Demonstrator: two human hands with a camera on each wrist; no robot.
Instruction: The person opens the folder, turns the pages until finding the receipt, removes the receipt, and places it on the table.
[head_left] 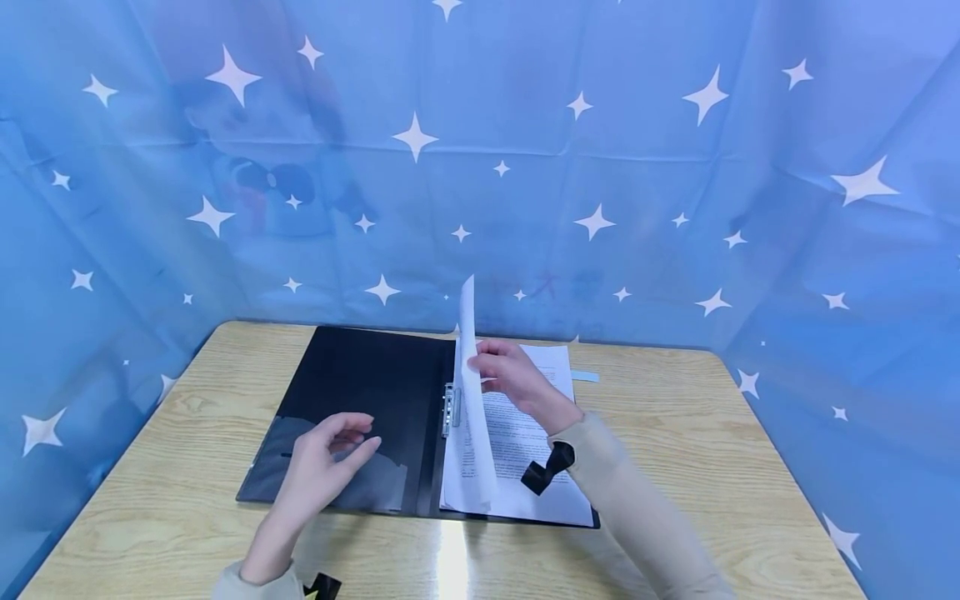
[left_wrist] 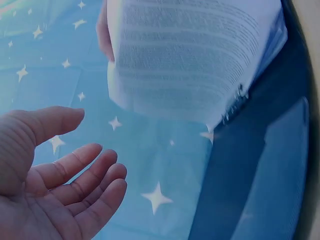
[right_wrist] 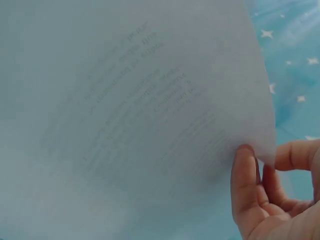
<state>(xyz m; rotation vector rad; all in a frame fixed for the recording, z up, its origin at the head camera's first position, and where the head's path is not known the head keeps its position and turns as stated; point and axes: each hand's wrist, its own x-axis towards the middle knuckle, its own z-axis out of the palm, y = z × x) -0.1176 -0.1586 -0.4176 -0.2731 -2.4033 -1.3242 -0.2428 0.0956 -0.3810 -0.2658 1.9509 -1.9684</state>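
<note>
A black clip folder (head_left: 360,392) lies spread on the table, with a stack of printed pages (head_left: 525,450) on its right side. My right hand (head_left: 517,379) pinches the edge of a raised sheet of paper (head_left: 472,417), which stands nearly upright from the stack. In the right wrist view, thumb and fingers (right_wrist: 245,185) hold that sheet (right_wrist: 150,125) at its margin. Over the folder's left cover hovers my left hand (head_left: 326,458), fingers loosely bent and holding nothing. The metal clip (head_left: 450,408) sits along the spine at the pages' left edge.
The wooden table (head_left: 690,467) ends at a blue star-patterned curtain (head_left: 510,208) behind and on both sides. A light blue tab (head_left: 585,376) sticks out past the right edge of the pages. A clear pocket (head_left: 382,483) lines the left cover.
</note>
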